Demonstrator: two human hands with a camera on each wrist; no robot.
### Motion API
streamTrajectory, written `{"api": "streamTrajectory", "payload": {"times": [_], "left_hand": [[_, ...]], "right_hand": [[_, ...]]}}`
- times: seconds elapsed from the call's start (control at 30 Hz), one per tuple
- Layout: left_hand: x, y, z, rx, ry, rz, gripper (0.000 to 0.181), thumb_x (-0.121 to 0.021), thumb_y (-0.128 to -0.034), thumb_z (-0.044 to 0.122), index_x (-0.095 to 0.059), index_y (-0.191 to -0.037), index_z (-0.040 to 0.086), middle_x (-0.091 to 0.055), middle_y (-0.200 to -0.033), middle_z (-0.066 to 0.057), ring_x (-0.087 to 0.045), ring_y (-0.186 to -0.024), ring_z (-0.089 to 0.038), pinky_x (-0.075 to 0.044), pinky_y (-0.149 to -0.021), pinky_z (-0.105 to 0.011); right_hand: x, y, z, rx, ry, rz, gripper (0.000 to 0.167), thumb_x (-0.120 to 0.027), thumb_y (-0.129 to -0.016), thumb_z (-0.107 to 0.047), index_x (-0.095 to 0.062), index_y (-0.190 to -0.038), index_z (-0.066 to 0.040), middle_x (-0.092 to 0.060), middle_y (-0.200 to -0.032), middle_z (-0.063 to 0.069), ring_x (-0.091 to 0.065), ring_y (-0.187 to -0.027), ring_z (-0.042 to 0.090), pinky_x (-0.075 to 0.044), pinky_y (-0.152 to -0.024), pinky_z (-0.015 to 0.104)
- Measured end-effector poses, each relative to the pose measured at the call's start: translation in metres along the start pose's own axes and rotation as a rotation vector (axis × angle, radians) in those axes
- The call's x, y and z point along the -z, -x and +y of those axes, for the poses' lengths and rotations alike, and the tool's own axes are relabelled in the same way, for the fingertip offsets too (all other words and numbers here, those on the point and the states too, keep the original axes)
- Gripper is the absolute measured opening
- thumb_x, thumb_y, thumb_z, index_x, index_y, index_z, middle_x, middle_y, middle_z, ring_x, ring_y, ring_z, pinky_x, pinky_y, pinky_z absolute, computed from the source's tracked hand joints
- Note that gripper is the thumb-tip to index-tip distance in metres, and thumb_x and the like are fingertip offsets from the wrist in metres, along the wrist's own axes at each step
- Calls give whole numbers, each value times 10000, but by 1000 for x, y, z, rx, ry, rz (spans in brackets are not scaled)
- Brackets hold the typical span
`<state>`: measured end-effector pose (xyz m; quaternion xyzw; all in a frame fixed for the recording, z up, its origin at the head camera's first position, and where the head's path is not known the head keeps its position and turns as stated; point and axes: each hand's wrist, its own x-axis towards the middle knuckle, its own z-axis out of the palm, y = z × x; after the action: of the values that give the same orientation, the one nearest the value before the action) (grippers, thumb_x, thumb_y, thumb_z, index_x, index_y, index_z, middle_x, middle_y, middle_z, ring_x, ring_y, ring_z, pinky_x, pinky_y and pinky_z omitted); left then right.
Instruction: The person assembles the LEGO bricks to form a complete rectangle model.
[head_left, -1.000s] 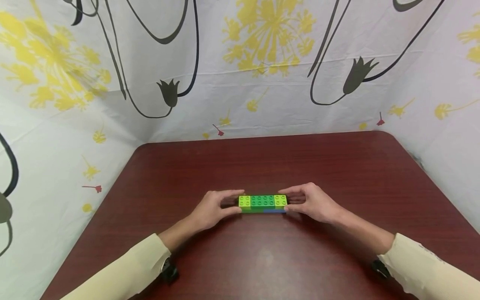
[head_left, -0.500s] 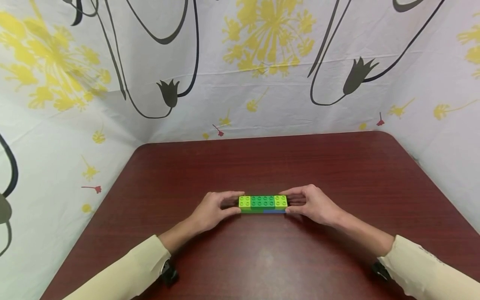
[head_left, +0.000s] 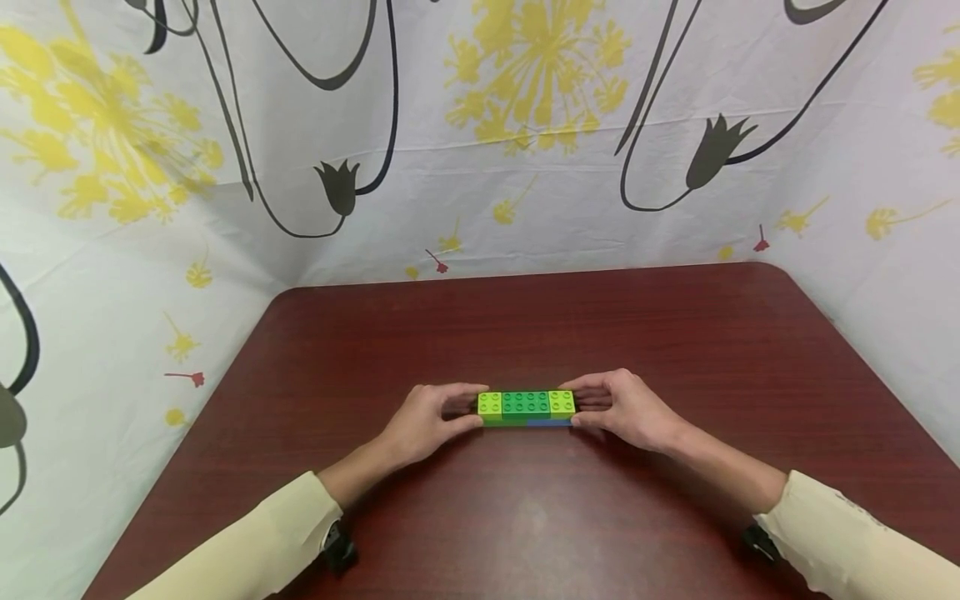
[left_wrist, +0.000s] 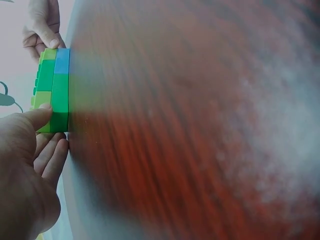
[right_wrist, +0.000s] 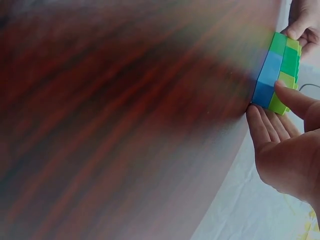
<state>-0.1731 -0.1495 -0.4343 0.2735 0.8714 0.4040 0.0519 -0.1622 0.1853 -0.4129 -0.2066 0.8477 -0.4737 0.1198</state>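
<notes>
A two-layer block of toy building bricks (head_left: 525,403) lies flat in the middle of the table. On top, a green brick (head_left: 525,402) sits between two lime bricks. Underneath, the left wrist view shows a green brick (left_wrist: 60,102) joined end to end with a blue brick (left_wrist: 62,61). My left hand (head_left: 422,423) holds the left end, thumb on the near side and index finger behind. The right end is held the same way by my right hand (head_left: 636,408). In the right wrist view, its thumb (right_wrist: 295,99) touches the near side; the far side is hidden.
The dark red wooden table (head_left: 525,517) has rounded far corners. Behind it and along both sides hangs a white cloth (head_left: 525,217) with yellow flowers and dark stems. A dark strapped device (head_left: 339,546) sits at the left wrist.
The right thumb has slid slightly to the right along the block's near corner. The block and the left hand have stayed almost in place.
</notes>
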Motion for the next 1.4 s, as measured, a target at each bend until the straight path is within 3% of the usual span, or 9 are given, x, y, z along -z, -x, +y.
{"api": "streamTrajectory", "payload": {"times": [0.4, 0.93, 1.2, 1.4], "left_hand": [[0, -1, 2, -2, 4, 18, 469, -828, -956, 156, -696, -1405, 121, -736, -1321, -20, -730, -1121, -82, -585, -944, -294], [4, -8, 2, 15, 55, 59, 472, -788, -988, 160, -662, -1435, 77, -730, -1328, -47, -726, -1150, -130, -579, -965, -306], [6, -13, 1, 43, 44, 92, 446, -759, -1013, 182, -664, -1440, 93, -741, -1305, -44, -727, -1150, -137, -581, -967, -325], [5, -17, 1, 86, 43, 119, 417, -748, -1022, 194, -680, -1431, 148, -746, -1293, -29, -727, -1152, -145, -587, -959, -338]], "right_hand": [[2, 1, -1, 9, -14, 12, 457, -815, -936, -48, -683, -1367, 26, -729, -1280, 176, -720, -1176, 318, -609, -903, 346], [6, -3, -4, -15, -11, 84, 485, -797, -969, -113, -659, -1418, 8, -703, -1343, 194, -724, -1177, 313, -608, -915, 369], [6, -9, -4, -57, 4, 119, 483, -790, -981, -138, -657, -1423, 6, -715, -1327, 185, -742, -1141, 282, -602, -930, 384], [7, -14, -6, -101, -27, 139, 480, -770, -997, -132, -641, -1431, 27, -720, -1307, 201, -755, -1097, 257, -606, -887, 329]]}}
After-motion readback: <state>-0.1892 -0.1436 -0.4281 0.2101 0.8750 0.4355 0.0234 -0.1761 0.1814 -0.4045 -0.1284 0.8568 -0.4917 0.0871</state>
